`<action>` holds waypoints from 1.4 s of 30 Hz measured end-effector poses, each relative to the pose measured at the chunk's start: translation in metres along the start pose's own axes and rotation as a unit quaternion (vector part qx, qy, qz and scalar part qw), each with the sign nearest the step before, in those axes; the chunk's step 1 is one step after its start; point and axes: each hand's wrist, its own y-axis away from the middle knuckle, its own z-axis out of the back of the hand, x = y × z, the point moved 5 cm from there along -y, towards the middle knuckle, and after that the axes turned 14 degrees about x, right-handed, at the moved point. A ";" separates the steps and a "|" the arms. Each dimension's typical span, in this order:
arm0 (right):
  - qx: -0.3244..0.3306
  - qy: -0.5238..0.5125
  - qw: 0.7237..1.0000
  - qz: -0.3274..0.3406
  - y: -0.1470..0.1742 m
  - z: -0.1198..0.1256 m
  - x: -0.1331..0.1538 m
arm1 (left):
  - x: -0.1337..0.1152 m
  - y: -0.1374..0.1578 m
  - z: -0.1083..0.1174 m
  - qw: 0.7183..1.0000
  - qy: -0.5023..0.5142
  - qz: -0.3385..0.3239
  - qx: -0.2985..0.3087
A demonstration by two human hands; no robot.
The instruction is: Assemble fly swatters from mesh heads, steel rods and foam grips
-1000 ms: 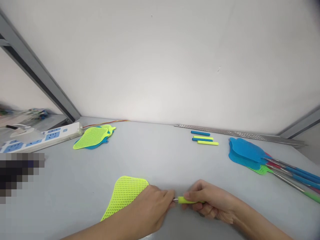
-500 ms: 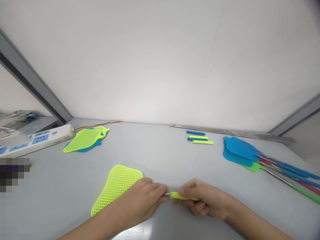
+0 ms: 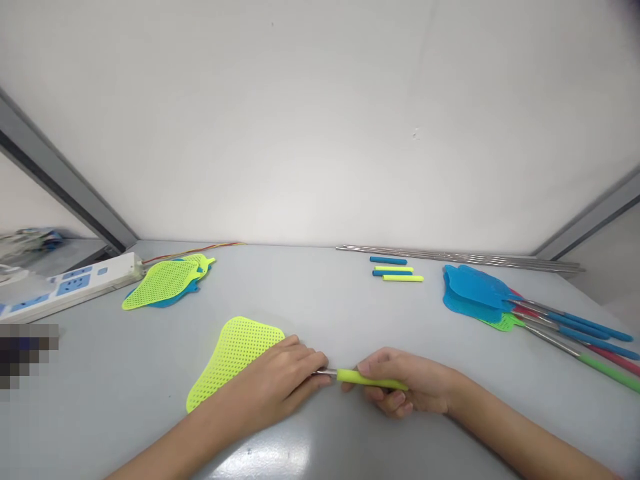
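Currently, yellow grip: in the right hand, its open end toward the left hand; the yellow grip [image 3: 346,376] is the landmark below.
Right hand: fingers curled around the grip, thumb laid along its top; the right hand [image 3: 400,383] leaves the grip's near-left end bare, just past the fingertips.
Left hand: fingers closed on the metal rod [image 3: 327,372]; the left hand [image 3: 287,373] is just left of the grip.
Rod: a short bare length between the two hands, meeting the grip's open end; I cannot see how far inside it reaches.
Mesh swatter head: the yellow-green mesh head [image 3: 240,353] lies left of the grip, partly under the left hand and forearm.
Loose tubes: two blue tubes [image 3: 388,261] and two yellow tubes [image 3: 403,279], beyond the grip.
Swatters with handles: a pile of swatters [image 3: 475,290], right of the grip.
Stacked heads: mesh heads [image 3: 165,283], far left beyond the grip.
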 end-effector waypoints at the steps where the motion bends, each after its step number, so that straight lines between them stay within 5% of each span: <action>1: 0.004 0.000 1.000 -0.001 0.000 0.000 0.000 | 0.001 0.000 0.001 1.000 0.001 0.001 -0.002; 8: 0.005 0.005 1.000 0.004 0.001 0.003 0.001 | 0.010 0.001 0.007 1.000 -0.001 -0.001 -0.014; 20: -0.088 0.037 0.993 0.071 0.008 0.015 0.011 | 0.030 -0.001 0.016 0.998 -0.016 0.019 -0.060; 25: -0.137 0.039 0.985 0.093 0.015 0.024 0.016 | 0.046 0.001 0.023 0.990 -0.030 0.026 -0.136; 32: -0.186 0.035 0.974 0.126 0.023 0.038 0.020 | 0.086 0.007 0.023 0.956 0.093 0.160 -0.229; 36: -0.188 0.053 0.973 0.120 0.023 0.038 0.020 | 0.102 0.016 0.025 0.901 0.191 0.227 -0.316; 42: -0.195 0.052 0.970 0.139 0.026 0.041 0.021 | 0.112 0.019 0.024 0.859 0.312 0.227 -0.338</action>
